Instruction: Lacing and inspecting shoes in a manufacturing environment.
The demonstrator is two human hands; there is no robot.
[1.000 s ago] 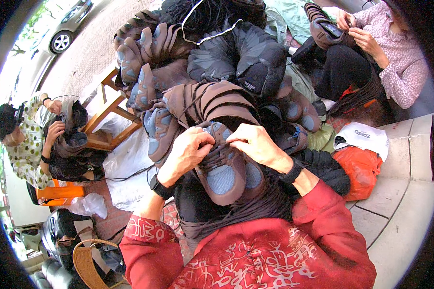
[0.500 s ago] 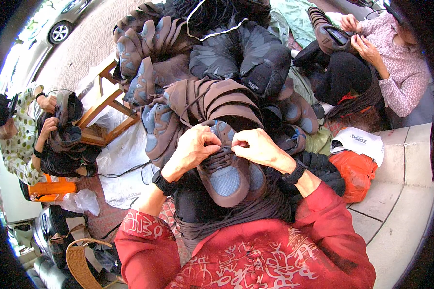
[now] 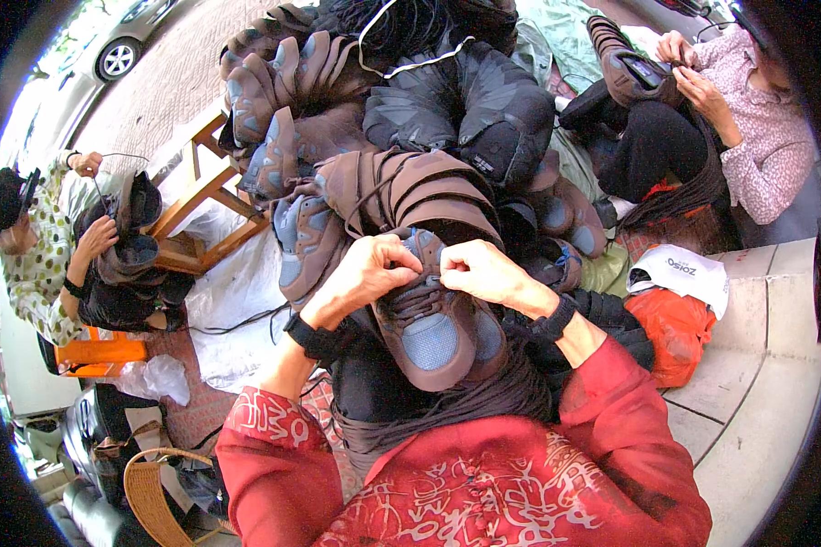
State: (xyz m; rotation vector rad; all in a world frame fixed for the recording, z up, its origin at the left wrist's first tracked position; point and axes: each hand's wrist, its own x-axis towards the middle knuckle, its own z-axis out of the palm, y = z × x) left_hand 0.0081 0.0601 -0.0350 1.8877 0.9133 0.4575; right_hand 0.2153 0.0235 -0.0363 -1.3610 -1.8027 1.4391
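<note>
A brown and blue-grey shoe upper (image 3: 431,345) lies in front of me, its toe toward me, with brown laces (image 3: 417,304) crossing its lower eyelets. My left hand (image 3: 376,276) is closed in a pinch at the left side of the lacing. Opposite it, my right hand (image 3: 488,273) pinches at the right edge. Whatever is between the fingertips of either hand is too small or hidden to make out. Beyond my hands, a stack of nested brown shoe uppers (image 3: 420,187) arches away. A bundle of dark laces (image 3: 447,415) lies across my lap.
Piles of brown uppers (image 3: 287,82) and black uppers (image 3: 502,114) rise ahead. A wooden stool frame (image 3: 205,196) stands left, an orange bag (image 3: 673,333) right. Two people work with uppers nearby: a hand (image 3: 96,237) at left, a hand (image 3: 702,96) at right.
My hands stay nearly where they were, pinched at the shoe's lacing. The person at left has raised one hand, drawing up a thin dark strand. The whole view has shifted slightly.
</note>
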